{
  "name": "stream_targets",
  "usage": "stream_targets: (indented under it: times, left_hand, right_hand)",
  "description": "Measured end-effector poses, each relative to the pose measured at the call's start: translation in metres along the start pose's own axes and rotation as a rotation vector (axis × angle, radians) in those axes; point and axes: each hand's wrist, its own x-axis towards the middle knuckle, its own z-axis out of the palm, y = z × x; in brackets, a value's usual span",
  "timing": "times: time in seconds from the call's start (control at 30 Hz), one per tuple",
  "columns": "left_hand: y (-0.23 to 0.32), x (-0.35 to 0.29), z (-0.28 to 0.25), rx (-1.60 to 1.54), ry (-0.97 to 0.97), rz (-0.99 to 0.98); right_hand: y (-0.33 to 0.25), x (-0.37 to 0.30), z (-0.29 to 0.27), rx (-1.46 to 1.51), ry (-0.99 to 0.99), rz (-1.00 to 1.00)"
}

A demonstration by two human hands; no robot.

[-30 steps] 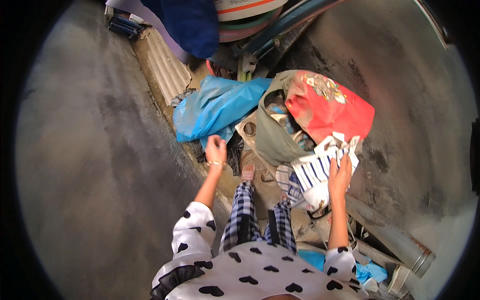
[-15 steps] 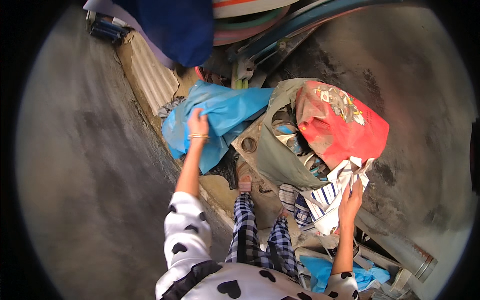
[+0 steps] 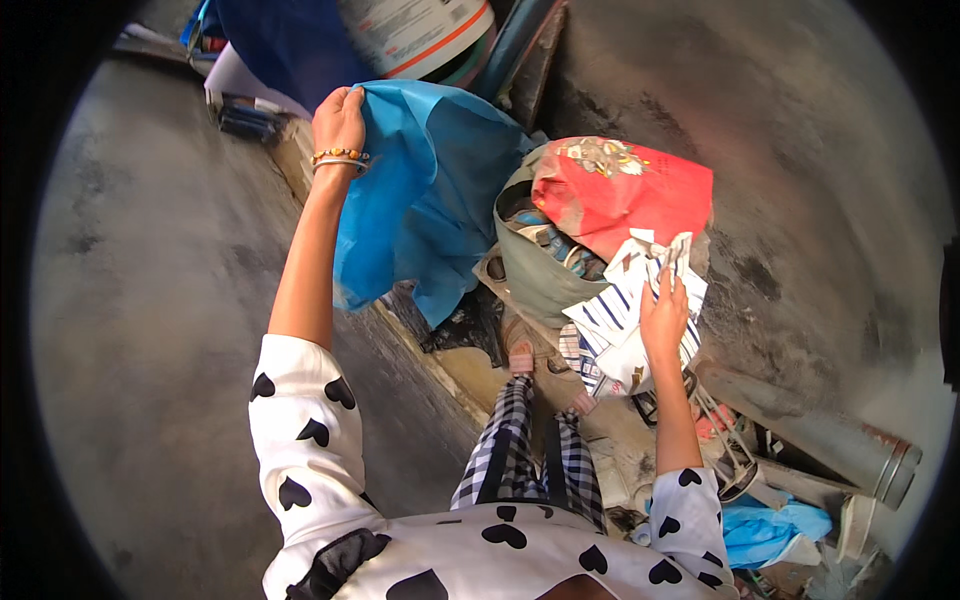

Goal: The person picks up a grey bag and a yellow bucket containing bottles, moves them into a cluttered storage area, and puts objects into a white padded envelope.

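My left hand [image 3: 340, 120] is closed on the top edge of a blue plastic sheet or bag [image 3: 420, 190], which hangs down in folds from it. Lower on the right, the fingers of my right hand [image 3: 664, 318] grip a crumpled white bag or cloth with dark stripes [image 3: 610, 335]. Just beyond that lies a dusty red bag [image 3: 640, 205] with a printed picture. It rests partly over a grey-green sack [image 3: 535, 275] whose mouth gapes. Blue, white and dark items show inside the sack, possibly shoes.
A white bucket with an orange stripe [image 3: 420, 35] and dark blue cloth [image 3: 290, 50] are at the far side. Black plastic [image 3: 470, 335] lies near my foot. A metal pipe [image 3: 820, 430] and more blue plastic [image 3: 770, 530] are at the lower right.
My left hand has lifted the blue sheet's edge up and away from me, stretching it taller. My right hand keeps its grip on the striped material. The whole view has shifted.
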Motion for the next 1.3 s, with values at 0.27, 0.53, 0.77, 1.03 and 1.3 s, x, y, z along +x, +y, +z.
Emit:
stream_targets:
  times: [0.27,0.53,0.77,1.03,1.3]
  left_hand:
    - [0.103,0.023,-0.003,-0.168,0.197,0.297]
    - [0.27,0.027,-0.028,-0.292,-0.237,0.474]
    - [0.427,-0.032,0.039,-0.453,-0.281,0.719]
    - [0.447,-0.311,0.233,-0.472,-0.663,0.357]
    - [0.339,-0.438,0.297,-0.201,-1.356,0.31]
  right_hand:
    - [0.0,-0.008,0.008,-0.088,0.135,0.005]
    - [0.001,-0.015,0.014,-0.102,0.141,0.036]
    - [0.016,-0.008,0.019,-0.027,0.1,0.051]
    - [0.064,-0.072,-0.009,0.605,-0.192,-0.075]
    - [0.113,-0.177,-0.068,1.229,-0.09,0.63]
